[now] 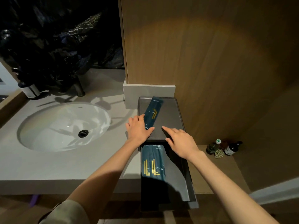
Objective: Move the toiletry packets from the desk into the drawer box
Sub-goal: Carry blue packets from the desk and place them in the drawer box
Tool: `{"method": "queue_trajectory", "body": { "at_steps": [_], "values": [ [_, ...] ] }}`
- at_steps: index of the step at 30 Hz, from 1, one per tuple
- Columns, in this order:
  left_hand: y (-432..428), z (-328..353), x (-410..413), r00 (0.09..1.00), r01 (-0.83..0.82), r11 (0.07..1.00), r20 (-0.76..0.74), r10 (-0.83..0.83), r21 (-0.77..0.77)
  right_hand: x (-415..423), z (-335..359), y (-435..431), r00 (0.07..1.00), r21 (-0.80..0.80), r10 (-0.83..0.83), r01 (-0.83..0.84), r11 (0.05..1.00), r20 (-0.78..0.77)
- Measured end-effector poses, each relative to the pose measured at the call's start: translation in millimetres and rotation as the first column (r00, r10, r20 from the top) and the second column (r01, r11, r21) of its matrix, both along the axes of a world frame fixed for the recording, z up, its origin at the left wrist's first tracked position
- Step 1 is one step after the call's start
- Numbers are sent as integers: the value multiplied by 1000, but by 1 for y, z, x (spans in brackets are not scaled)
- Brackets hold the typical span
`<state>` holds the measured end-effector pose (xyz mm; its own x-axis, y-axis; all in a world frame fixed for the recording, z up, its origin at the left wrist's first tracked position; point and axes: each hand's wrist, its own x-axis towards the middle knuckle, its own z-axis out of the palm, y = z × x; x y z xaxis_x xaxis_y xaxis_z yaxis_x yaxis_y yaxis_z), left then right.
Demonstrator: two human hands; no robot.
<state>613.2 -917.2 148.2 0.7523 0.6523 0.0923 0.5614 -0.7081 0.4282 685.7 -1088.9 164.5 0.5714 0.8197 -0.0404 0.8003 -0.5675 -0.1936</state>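
Packet (153,113) lies under left hand (139,128) fingers, on box lid (171,117)

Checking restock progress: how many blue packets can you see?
3. Top packet on the box, touched by the left hand; two overlapping in the drawer: left one, right one. More may hide beneath.

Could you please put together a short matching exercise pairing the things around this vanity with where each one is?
Things: 1 lone packet; 2 pair of packets; 3 sink; 4 dark bottle.
Places: A on the ledge at far right; B in the open drawer; C sunk into the counter, left; D on the tray top, touched by the left hand.
Pairs: 1-D; 2-B; 3-C; 4-A.
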Motion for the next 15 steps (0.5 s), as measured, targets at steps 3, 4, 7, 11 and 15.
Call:
{"method": "queue_trajectory", "body": {
  "at_steps": [3,4,7,11,15],
  "values": [
    [1,4,4,999,-52,997,5,52,-56,2,0,-2,1000,-6,5,-5,1000,-7],
    [2,5,4,998,-66,994,4,67,-85,2,0,-3,1000,-7,7,-7,1000,-10],
    [6,5,3,994,-85,979,54,97,-187,3,-1,-3,1000,-4,10,-10,1000,-18],
    [11,9,-4,984,-51,938,141,105,-343,3,-1,-4,1000,5,17,-17,1000,-15],
    [15,16,-18,976,-4,900,195,98,-435,1,0,-5,999,20,25,-24,1000,-43]
  ]
}}
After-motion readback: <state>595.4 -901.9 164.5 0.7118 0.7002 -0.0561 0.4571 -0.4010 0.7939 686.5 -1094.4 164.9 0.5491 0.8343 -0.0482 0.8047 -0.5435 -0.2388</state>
